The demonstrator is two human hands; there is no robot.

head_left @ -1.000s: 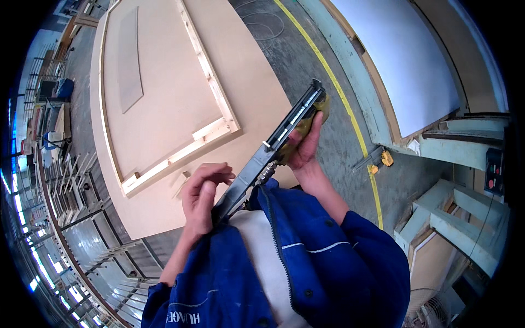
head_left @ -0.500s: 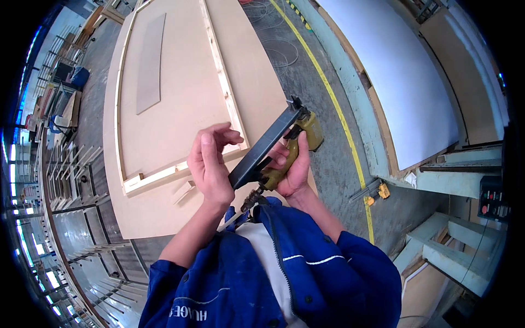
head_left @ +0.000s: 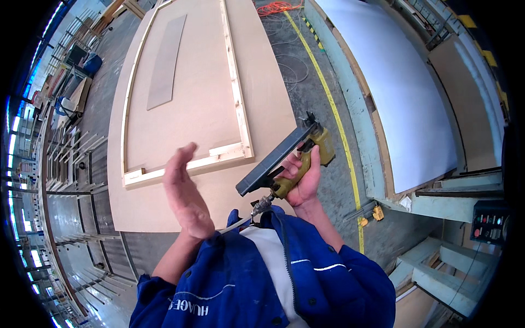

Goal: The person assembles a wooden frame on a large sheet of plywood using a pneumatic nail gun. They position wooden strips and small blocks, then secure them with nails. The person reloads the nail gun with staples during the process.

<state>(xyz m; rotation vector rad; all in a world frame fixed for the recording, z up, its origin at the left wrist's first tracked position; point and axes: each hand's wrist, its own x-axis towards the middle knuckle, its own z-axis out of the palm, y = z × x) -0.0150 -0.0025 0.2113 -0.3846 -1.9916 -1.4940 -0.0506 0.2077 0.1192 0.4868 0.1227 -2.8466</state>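
Note:
My right hand (head_left: 307,183) is wrapped around the grip of an air staple gun (head_left: 326,148), which has an olive-yellow body and a long dark magazine. A pale air hose (head_left: 236,225) joins the fitting at its handle end. The gun is raised, slanting across in front of my jacket. To its left my left hand (head_left: 185,194) is held up with fingers stretched, holding nothing. Beyond both hands a light wooden frame (head_left: 237,93) lies on a large beige panel (head_left: 268,82). Short wooden blocks (head_left: 227,149) sit inside its two near corners.
A thin grey-brown strip (head_left: 167,65) lies within the frame. On the right stands a pale green bench (head_left: 355,109) bearing a white sheet (head_left: 394,82). Yellow tape (head_left: 343,126) marks the floor between. Metal racks (head_left: 82,180) stand left; an orange hose (head_left: 276,7) lies far ahead.
My left hand has moved left, away from the staple gun's magazine, and its fingers have straightened. The gun, still in my right hand, sits slightly farther right. The frame's near right corner is now uncovered.

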